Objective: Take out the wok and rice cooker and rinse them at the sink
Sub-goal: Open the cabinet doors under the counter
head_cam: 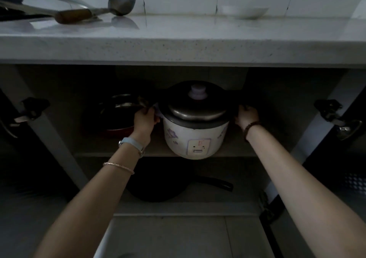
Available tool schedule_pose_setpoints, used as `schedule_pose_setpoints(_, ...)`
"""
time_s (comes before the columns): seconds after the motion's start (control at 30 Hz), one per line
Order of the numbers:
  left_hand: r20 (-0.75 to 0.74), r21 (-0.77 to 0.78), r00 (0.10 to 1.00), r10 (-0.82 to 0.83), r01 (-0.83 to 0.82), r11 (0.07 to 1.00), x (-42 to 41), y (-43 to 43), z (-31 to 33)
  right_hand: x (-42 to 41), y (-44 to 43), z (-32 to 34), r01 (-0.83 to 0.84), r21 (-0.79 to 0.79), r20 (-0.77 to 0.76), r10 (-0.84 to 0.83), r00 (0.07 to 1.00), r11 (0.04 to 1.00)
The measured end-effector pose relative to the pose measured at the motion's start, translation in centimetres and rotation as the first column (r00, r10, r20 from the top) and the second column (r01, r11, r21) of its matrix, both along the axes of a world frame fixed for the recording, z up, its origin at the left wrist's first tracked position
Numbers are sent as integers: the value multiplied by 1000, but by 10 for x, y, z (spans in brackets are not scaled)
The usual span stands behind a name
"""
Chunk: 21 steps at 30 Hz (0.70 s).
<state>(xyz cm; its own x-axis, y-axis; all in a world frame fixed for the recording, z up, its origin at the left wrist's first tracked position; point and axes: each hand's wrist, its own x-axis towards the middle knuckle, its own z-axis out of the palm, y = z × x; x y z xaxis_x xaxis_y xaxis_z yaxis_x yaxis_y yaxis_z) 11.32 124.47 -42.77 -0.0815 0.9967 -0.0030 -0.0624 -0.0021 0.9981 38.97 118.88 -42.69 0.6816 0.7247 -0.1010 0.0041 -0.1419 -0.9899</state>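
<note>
A white rice cooker (195,138) with a flower print and a dark metal lid sits at the front edge of the upper shelf in the open cabinet under the counter. My left hand (145,119) grips its left side handle. My right hand (246,116) grips the right side handle. A black wok (158,186) with a long black handle lies on the lower shelf, right below the cooker. The back of the cabinet is dark.
A red-rimmed dark pan (116,115) stands left of the cooker on the upper shelf. On the counter (178,45) lie a ladle (120,6), a wooden-handled utensil (73,16) and a white bowl (245,12). Cabinet doors with hinges (330,111) stand open on both sides.
</note>
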Motion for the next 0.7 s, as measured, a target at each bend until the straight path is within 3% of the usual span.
schedule_pose_setpoints(0.17, -80, -46, 997, -24, 20, 999, -23, -37, 3, -17, -48, 12, -56, -123, 84, 66, 994, 991)
schedule_pose_setpoints(0.33, -149, -163, 986, -81, 56, 985, -55, -93, 25, -43, -99, 42, -181, -330, 227, 264, 938, 927)
schedule_pose_setpoints(0.7, -200, -491, 971, -135, 20, 871, -111, -231, 112, -97, -232, 119, -267, -573, 59, 364, 929, 775)
